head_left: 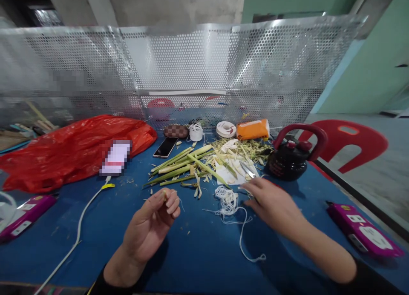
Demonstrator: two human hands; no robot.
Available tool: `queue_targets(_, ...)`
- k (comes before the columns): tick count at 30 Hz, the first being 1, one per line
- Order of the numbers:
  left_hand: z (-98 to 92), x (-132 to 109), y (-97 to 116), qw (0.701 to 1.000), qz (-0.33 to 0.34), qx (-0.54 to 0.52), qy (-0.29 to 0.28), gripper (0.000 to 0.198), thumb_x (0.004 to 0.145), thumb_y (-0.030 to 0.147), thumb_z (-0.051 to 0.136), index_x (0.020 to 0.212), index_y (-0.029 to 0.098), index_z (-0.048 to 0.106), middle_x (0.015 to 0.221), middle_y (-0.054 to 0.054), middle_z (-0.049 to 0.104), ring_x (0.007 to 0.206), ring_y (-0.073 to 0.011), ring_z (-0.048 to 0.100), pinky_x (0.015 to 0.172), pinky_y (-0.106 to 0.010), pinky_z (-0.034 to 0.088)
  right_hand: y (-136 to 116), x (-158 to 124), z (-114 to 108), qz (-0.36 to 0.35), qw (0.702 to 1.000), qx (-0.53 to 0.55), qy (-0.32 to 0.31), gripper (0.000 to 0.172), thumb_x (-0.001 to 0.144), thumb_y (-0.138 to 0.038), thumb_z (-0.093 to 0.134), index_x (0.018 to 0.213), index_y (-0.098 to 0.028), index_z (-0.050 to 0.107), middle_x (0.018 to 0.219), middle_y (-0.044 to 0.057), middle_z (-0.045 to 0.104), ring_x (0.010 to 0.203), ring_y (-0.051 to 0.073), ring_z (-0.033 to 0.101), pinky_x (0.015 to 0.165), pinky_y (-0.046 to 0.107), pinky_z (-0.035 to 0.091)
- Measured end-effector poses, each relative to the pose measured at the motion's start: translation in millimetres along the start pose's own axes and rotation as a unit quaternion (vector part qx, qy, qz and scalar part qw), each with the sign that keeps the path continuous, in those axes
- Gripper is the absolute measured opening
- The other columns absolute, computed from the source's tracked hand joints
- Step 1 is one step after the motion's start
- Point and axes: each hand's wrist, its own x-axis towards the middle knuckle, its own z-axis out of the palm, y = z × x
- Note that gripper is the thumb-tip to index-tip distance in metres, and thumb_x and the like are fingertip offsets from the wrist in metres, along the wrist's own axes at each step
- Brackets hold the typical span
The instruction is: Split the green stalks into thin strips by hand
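Observation:
My left hand (153,220) is raised over the front of the blue table, thumb and fingertips pinched together on a small greenish piece too tiny to name; a thin thread shows beside the fingers. My right hand (271,201) is low over the table, fingers stretched forward and thumb apart from them, slightly blurred. Just past its fingers lies a metal blade (247,170), its other end hidden by the hand. Left of the right hand sits a loose tangle of white string (227,200). Cut green stalks (179,165) lie beyond both hands.
Plant shavings (246,149) are heaped around white paper (225,174). A dark kettle (286,161) stands at right. Behind are a ribbon spool (226,129) and an orange packet (253,130). A red plastic bag (76,146), a cabled phone (115,158) and purple power strips (364,230) flank the area.

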Motion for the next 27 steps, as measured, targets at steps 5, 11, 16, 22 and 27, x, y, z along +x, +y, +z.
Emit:
queue_targets(5, 8.7, 0.0, 1.7, 0.998, -0.054, 0.023, 0.001, 0.012, 0.078, 0.016, 0.067, 0.068, 0.012, 0.061, 0.066, 0.002, 0.044, 0.057, -0.0073, 0.042, 0.054, -0.02, 0.044, -32.7, 7.6, 11.2, -0.147, 0.988, 0.033, -0.015, 0.022, 0.08, -0.002, 0.047, 0.076, -0.019, 0.06, 0.077, 0.005, 0.063, 0.067, 0.018, 0.058, 0.06, 0.027, 0.042)
queue_targets(11, 9.4, 3.6, 14.1, 0.991, -0.082, 0.09, 0.058, 0.012, 0.078, 0.013, 0.065, 0.066, 0.012, 0.062, 0.066, 0.001, 0.048, 0.058, -0.0079, 0.044, 0.057, -0.02, 0.045, 26.0, -9.8, -35.4, 0.023, 0.971, 0.091, 0.22, 0.012, 0.089, -0.021, 0.047, 0.085, -0.021, 0.058, 0.083, 0.006, 0.065, 0.073, 0.019, 0.062, 0.065, 0.028, 0.046)
queue_targets(16, 8.3, 12.1, 13.7, 0.984, -0.095, 0.148, 0.04, 0.01, 0.077, 0.02, 0.07, 0.074, 0.012, 0.065, 0.068, 0.001, 0.051, 0.06, -0.0075, 0.047, 0.057, -0.018, 0.043, 85.2, -27.2, -46.6, 0.132, 0.952, -0.108, 0.256, 0.015, 0.086, -0.022, 0.05, 0.086, -0.021, 0.065, 0.088, 0.01, 0.07, 0.067, 0.023, 0.064, 0.054, 0.031, 0.041)
queue_targets(22, 21.1, 22.1, -1.3, 0.966, -0.121, 0.229, -0.019, 0.02, 0.077, 0.029, 0.071, 0.071, 0.011, 0.064, 0.067, 0.0, 0.054, 0.059, -0.0068, 0.048, 0.057, -0.018, 0.041, 48.0, -6.4, -43.1, -0.004, 0.962, -0.148, 0.228, 0.019, 0.086, -0.016, 0.052, 0.095, -0.017, 0.069, 0.098, 0.012, 0.07, 0.087, 0.027, 0.063, 0.077, 0.039, 0.043)
queue_targets(27, 29.9, 38.0, 1.5, 0.965, -0.065, 0.255, -0.008, 0.021, 0.075, 0.03, 0.074, 0.073, 0.012, 0.065, 0.069, 0.0, 0.055, 0.059, -0.0065, 0.048, 0.057, -0.018, 0.04, -20.2, 34.6, -34.8, -0.074, 0.977, 0.087, 0.182, 0.019, 0.091, -0.022, 0.051, 0.086, -0.022, 0.069, 0.083, 0.006, 0.07, 0.081, 0.022, 0.062, 0.074, 0.036, 0.043)
